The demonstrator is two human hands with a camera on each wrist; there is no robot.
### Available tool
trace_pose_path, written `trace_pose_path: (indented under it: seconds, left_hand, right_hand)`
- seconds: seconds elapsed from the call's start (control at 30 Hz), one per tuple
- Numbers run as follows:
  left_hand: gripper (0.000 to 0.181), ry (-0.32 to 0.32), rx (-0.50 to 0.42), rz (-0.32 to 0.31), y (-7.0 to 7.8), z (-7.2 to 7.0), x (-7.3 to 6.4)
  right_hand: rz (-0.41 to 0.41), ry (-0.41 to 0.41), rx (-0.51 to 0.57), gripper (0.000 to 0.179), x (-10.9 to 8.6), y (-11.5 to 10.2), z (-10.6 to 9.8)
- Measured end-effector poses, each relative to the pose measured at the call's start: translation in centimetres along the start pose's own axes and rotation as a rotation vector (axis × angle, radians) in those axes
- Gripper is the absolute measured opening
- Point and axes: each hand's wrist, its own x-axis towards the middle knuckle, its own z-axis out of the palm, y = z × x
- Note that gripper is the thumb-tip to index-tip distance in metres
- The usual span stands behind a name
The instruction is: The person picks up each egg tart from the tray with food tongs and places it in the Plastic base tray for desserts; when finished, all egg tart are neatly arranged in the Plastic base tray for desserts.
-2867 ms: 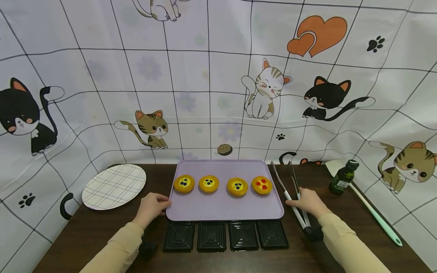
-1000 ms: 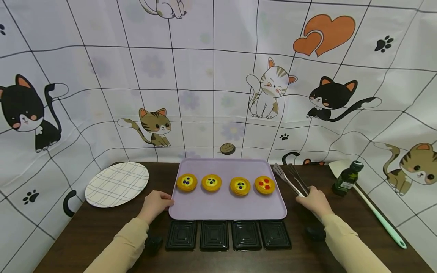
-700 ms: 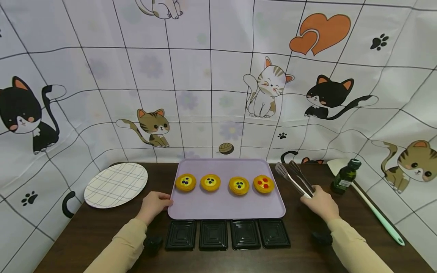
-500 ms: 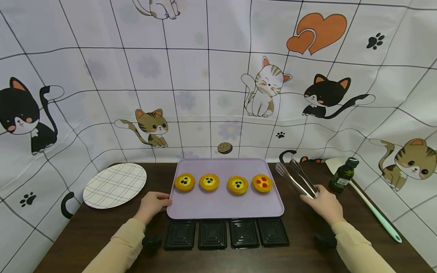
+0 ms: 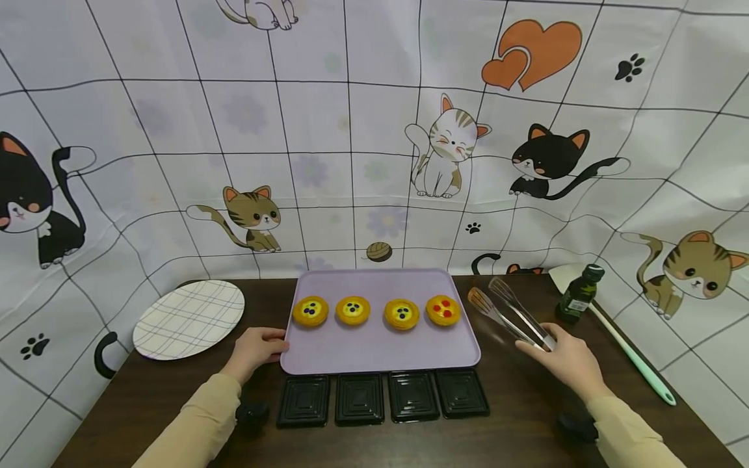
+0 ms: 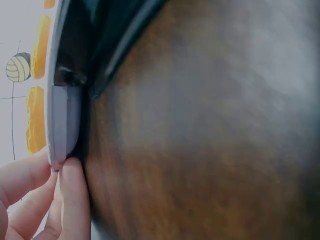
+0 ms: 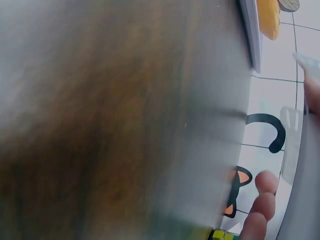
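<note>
In the head view my left hand (image 5: 255, 352) pinches the left edge of a lilac tray (image 5: 380, 356). The left wrist view shows the thumb above the tray's rim (image 6: 61, 122) and fingertips (image 6: 73, 182) beneath it. Several yellow tarts (image 5: 401, 314) stand in a row on the tray; the rightmost has red dots, the others dark blue ones. Right of the tray, my right hand (image 5: 570, 364) holds metal tongs (image 5: 529, 320), their slotted ends spread and pointing away. The palm hides their handles. Only some fingers (image 7: 259, 215) and part of the tongs (image 7: 291, 160) show in the right wrist view.
Several black square dishes (image 5: 303, 401) line the tray's near edge. A checked white plate (image 5: 189, 320) lies at the left. A dark green bottle (image 5: 580, 294) and a long spatula with a mint handle (image 5: 638, 364) are at the right. A printed cloth (image 5: 328, 130) hangs behind.
The tongs, lying alongside the tray at first, are now raised and turned in my right hand, which has shifted rightward and nearer. My left hand stays at the tray's edge.
</note>
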Motion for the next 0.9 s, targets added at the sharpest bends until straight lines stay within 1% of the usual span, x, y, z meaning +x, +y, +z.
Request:
trace_pose_path:
  seconds: [0.17,0.33,0.47,0.63,0.77,0.9]
  left_hand:
    - [0.036,-0.003,0.024,0.006,-0.1,-0.1,0.0]
    - [0.036,0.003,0.04,0.003,0.0,-0.3,-0.1]
    - [0.036,0.01,0.055,0.003,0.0,-0.4,-0.1]
    - [0.035,0.02,0.062,0.007,-0.1,-0.1,0.1]
    - [0.035,0.026,0.084,0.003,0.0,0.2,0.0]
    - [0.035,0.026,0.099,0.02,0.2,0.2,0.0]
  right_hand:
    - [-0.043,-0.014,-0.011,0.086,-0.6,-0.1,-0.1]
    - [-0.101,-0.025,-0.04,0.083,-1.0,-0.9,-0.2]
    - [-0.137,-0.031,-0.035,0.078,-1.1,-1.4,0.1]
    - [-0.157,-0.04,-0.027,0.075,-1.0,-1.6,0.5]
    - [-0.166,-0.027,-0.038,0.075,-0.8,-1.5,0.8]
    - [-0.17,-0.023,-0.048,0.075,-0.7,-1.6,1.1]
